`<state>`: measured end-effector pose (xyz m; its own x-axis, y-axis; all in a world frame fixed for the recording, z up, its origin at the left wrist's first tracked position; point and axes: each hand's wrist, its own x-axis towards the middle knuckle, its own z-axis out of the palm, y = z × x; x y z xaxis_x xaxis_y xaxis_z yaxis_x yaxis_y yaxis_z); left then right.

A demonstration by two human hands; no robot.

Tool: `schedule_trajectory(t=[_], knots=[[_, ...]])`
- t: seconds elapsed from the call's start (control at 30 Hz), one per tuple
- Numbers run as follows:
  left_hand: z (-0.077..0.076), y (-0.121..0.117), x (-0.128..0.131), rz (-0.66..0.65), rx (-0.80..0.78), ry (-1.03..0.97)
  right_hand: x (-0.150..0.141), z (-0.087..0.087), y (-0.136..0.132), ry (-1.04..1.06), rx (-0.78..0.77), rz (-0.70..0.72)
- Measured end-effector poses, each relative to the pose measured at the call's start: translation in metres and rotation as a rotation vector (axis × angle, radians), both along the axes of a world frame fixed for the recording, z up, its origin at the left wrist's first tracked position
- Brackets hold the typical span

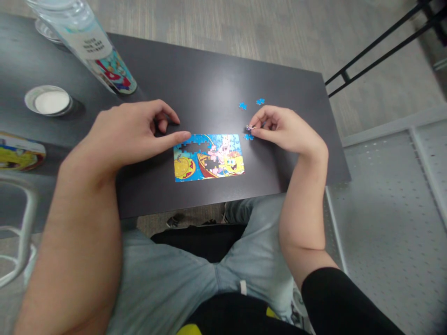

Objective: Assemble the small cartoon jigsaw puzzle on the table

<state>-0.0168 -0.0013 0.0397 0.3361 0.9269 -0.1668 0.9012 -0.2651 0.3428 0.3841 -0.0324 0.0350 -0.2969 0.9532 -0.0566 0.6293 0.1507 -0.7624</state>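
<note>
A partly filled jigsaw puzzle [218,173] with a cartoon picture lies flat on the dark table, and dark gaps show at its upper left and lower middle. My left hand [139,128] rests at its upper left corner, thumb touching the edge, fingers apart and holding nothing. To the right of the puzzle, my right hand [279,126] pinches a small puzzle piece [249,127] between thumb and index finger. Just below that piece lies a blue puzzle piece [248,137]. Farther back are more loose blue pieces [242,106].
On the left stand a tall clear bottle [87,46] with a printed label, a round cup [52,101] with white contents and a yellow printed container [21,152]. The table [195,70] ends to my right, near a black metal rail [370,53] and a grey perforated panel [387,223].
</note>
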Motion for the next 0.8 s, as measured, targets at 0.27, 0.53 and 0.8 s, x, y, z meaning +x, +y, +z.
schedule_trajectory(t=[0.27, 0.53, 0.8], knots=[[0.000, -0.003, 0.003, 0.018, -0.003, -0.007, -0.052, 0.030, -0.014, 0.075, -0.137, 0.225], [0.001, -0.005, 0.003, 0.035, 0.001, -0.002, -0.078, 0.024, -0.013, 0.100, -0.310, 0.304], [-0.001, -0.006, 0.002, 0.041, 0.003, -0.027, -0.075, 0.020, -0.013, 0.135, -0.340, 0.291]])
